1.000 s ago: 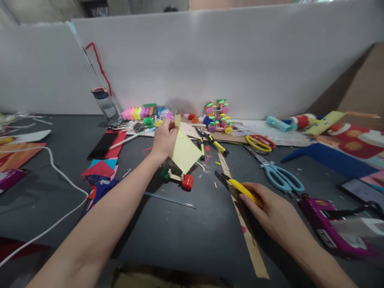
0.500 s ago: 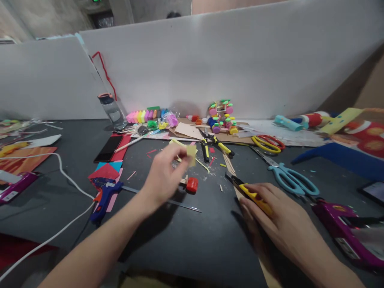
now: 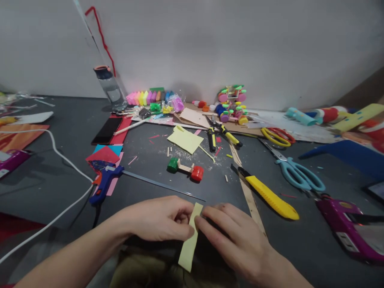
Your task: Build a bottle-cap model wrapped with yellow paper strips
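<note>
Near the table's front edge, a strip of pale yellow paper point(image 3: 188, 252) is pinched in my left hand point(image 3: 163, 219), thumb lying over it. From the other side my right hand point(image 3: 237, 236) closes on the strip's right edge with its fingertips. Beyond my hands lies a small piece made of wooden sticks with a green and a red lump point(image 3: 197, 173) at its ends. A yellow utility knife point(image 3: 271, 197) rests to the right with its blade pointing away. A larger sheet of yellow paper point(image 3: 185, 139) lies farther back.
A blue glue gun point(image 3: 106, 180) and its white cord point(image 3: 57, 152) are at left, with a thin clear stick stretching from it. Pliers point(image 3: 212, 138), light-blue scissors point(image 3: 300, 174) and a purple device point(image 3: 340, 224) sit at right. A water bottle point(image 3: 111, 90) stands by the grey partition.
My right hand has let go of the utility knife, which now lies on the table. My left hand has drawn back toward me with yellow paper, and both hands now meet on the strip.
</note>
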